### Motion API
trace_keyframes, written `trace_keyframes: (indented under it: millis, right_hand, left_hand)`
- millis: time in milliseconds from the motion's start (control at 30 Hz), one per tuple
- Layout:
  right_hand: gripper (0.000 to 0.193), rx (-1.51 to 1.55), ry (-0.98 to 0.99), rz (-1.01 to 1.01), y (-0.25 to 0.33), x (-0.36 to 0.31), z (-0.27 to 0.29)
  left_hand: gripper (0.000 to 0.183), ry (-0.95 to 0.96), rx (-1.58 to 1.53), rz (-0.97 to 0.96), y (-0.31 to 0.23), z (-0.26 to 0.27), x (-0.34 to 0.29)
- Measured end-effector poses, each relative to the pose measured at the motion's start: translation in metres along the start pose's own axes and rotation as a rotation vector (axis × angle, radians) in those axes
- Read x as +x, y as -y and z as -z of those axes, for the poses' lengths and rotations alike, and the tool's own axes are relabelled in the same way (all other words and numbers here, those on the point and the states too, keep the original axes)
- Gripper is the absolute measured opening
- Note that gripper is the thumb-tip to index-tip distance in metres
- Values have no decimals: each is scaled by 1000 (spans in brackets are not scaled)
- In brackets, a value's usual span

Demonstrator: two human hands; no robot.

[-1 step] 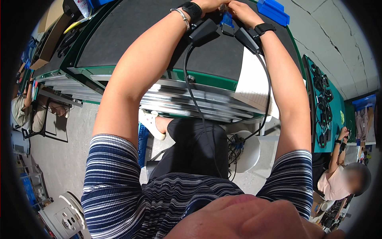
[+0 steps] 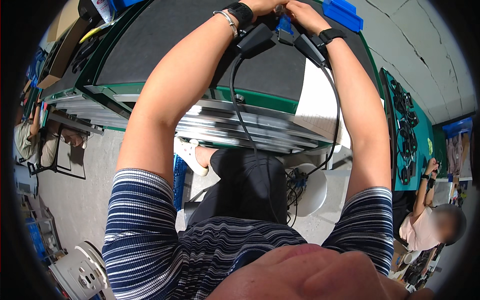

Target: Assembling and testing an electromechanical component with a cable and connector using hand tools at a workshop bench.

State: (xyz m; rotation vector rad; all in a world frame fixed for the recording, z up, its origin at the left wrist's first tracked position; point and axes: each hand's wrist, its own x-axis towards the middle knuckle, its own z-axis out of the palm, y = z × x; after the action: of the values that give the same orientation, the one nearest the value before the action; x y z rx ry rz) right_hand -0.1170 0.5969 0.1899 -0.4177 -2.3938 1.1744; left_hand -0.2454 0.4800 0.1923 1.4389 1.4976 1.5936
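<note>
At the top edge of the view my left hand (image 2: 261, 7) and my right hand (image 2: 306, 17) come together, fingers closed. Between them is a small blue plug-like piece (image 2: 284, 26) with a dark rectangular lower end. Both sets of fingertips meet at its upper end, where a little silver part shows. Its exact kind is hard to make out, and the frame edge cuts off part of my left hand. Below my wrists sit a black box-shaped device (image 2: 256, 40) and a second black device (image 2: 310, 49), each with a cable running down toward my lap.
The dark mat (image 2: 165, 45) covers the green-edged workbench. White paper (image 2: 320, 100) lies at its right front, a blue bin (image 2: 344, 15) at the far right. A white bucket (image 2: 314, 192) with cables stands beneath. Another person (image 2: 422, 232) works at a teal table (image 2: 422, 145) on the right.
</note>
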Motion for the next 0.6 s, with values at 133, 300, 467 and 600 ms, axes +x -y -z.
trace_keyframes:
  millis: [133,300,467,600]
  right_hand:
    - [25,-44,3,6,1,-1,1]
    - [25,-7,-4,-18,1,-2,1]
    - [24,-55,-24,5,-2,-1,1]
    - [24,31,8,-12,-6,2,-1]
  left_hand:
    - [27,-15,-48,28,2,-2,2]
    - [27,-15,-42,9,1,-2,0]
    - [27,-24,-25,19,0,-2,0]
    - [27,-48,5,28,1,-4,1]
